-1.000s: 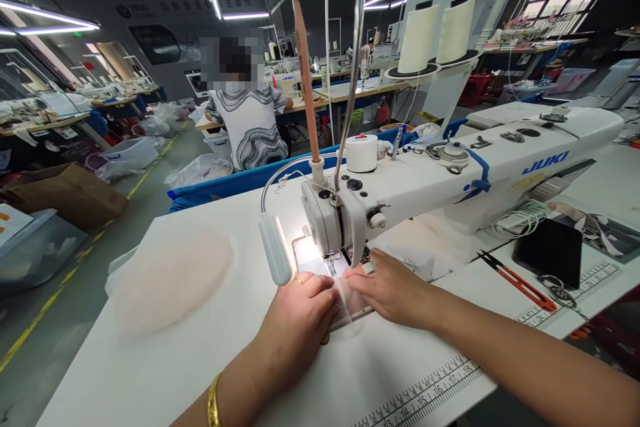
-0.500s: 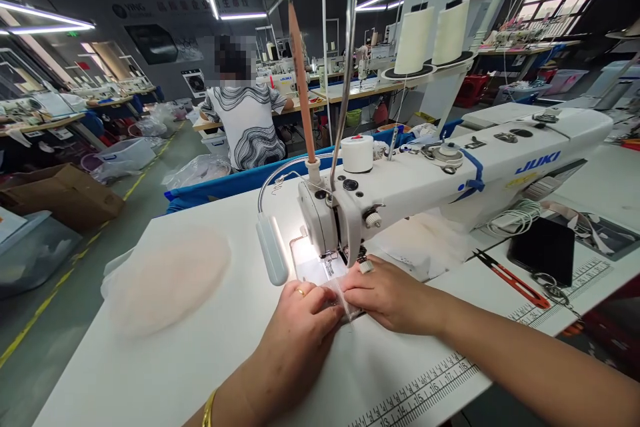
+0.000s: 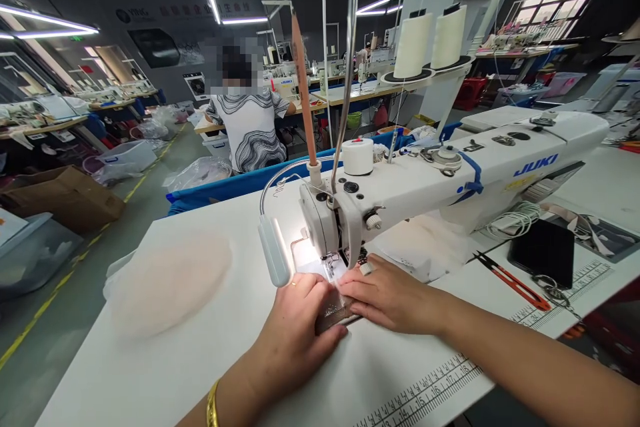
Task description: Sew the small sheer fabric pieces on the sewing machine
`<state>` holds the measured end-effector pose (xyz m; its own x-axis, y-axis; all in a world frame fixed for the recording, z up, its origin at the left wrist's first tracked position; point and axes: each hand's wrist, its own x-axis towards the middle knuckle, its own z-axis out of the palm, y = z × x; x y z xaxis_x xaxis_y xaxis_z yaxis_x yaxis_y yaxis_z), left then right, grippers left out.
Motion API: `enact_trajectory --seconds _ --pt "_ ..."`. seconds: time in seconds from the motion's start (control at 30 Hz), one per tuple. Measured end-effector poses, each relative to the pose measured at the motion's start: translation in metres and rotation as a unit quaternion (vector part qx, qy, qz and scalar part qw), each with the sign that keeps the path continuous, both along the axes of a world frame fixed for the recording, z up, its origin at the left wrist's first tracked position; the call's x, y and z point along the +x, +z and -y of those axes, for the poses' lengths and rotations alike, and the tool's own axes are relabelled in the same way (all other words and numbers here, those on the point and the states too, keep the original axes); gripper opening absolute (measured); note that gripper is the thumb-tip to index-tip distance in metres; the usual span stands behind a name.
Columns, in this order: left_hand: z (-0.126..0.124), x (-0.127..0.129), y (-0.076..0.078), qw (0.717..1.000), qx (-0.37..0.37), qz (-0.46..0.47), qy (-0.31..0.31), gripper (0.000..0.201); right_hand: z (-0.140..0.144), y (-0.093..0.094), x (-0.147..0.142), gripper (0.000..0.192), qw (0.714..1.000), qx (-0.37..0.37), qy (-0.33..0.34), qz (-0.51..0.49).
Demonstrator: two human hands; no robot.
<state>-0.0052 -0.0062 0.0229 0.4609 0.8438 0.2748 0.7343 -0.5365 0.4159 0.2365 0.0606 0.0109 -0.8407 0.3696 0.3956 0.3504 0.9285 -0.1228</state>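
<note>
Right of the right hand (image 3: 395, 295) lay a pair of thread snips with an orange-red body and dark blades (image 3: 520, 287), and beyond them a flat, black, rectangular phone (image 3: 543, 251) — a metal key ring with a chain (image 3: 549, 285) at its near edge. Well left of the left hand (image 3: 295, 313), a brown cardboard box (image 3: 63, 199) stood on the grey floor (image 3: 110, 247). Far ahead of both hands, a co-worker in a white top with black wavy lines (image 3: 253, 127) faced away.
</note>
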Motion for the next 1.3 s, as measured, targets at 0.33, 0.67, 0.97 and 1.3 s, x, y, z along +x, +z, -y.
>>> enact_trajectory --seconds 0.33,0.67,0.97,1.3 --pt "-0.018 0.014 -0.010 0.992 0.112 0.041 0.050 0.012 0.004 -0.002 -0.015 0.025 0.978 -0.097 -0.051 -0.176" --pt "-0.003 0.011 -0.006 0.990 0.139 0.026 -0.025 0.027 0.003 -0.001 -0.005 0.018 0.997 -0.047 0.027 -0.061" --pt "0.005 0.005 -0.010 0.990 0.120 -0.019 -0.064 0.032 0.004 0.000 -0.001 0.014 1.000 -0.015 0.013 0.007" --pt "-0.006 0.004 -0.007 0.986 0.161 -0.030 -0.031 0.032 -0.001 -0.005 -0.007 0.021 0.999 0.009 -0.045 -0.011"
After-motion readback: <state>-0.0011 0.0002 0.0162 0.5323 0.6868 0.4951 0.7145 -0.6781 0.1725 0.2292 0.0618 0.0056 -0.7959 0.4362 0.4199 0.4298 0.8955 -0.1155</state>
